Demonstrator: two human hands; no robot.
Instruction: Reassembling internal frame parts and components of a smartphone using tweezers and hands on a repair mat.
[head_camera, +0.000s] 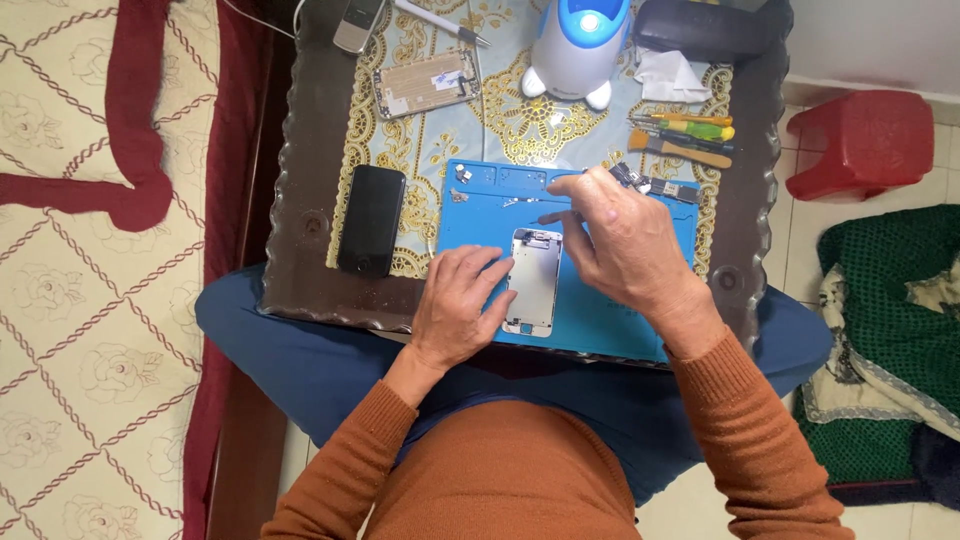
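At the far left lay a cream bedspread (70, 300) with a dark red border, beside the small dark table (300, 230) that rested across the person's lap. On the table's patterned gold-and-blue cloth (440, 140), a black phone (371, 220) lay face up near the left edge, well apart from the work. Further back sat a small silver handset (357, 22), a bare phone housing (426, 83) and a pen (440, 22).

The blue work mat (600, 320) covered the near middle of the table. The left hand (455, 305) rested on the mat's left part, fingers lightly spread, its fingertips touching the left edge of the opened phone frame (533, 281), which lay flat on the mat between both hands. The right hand (625, 245) hovered just above and to the right of the frame, its grip pressed together on a thin tool (552, 217) whose tip pointed left over the frame's top end.

Behind the mat stood a white-and-blue lamp-like device (575, 45), with screwdrivers and a brush (685, 135) to its right. A red stool (860, 140) and a green knitted cloth (890, 330) lay on the floor at the right.
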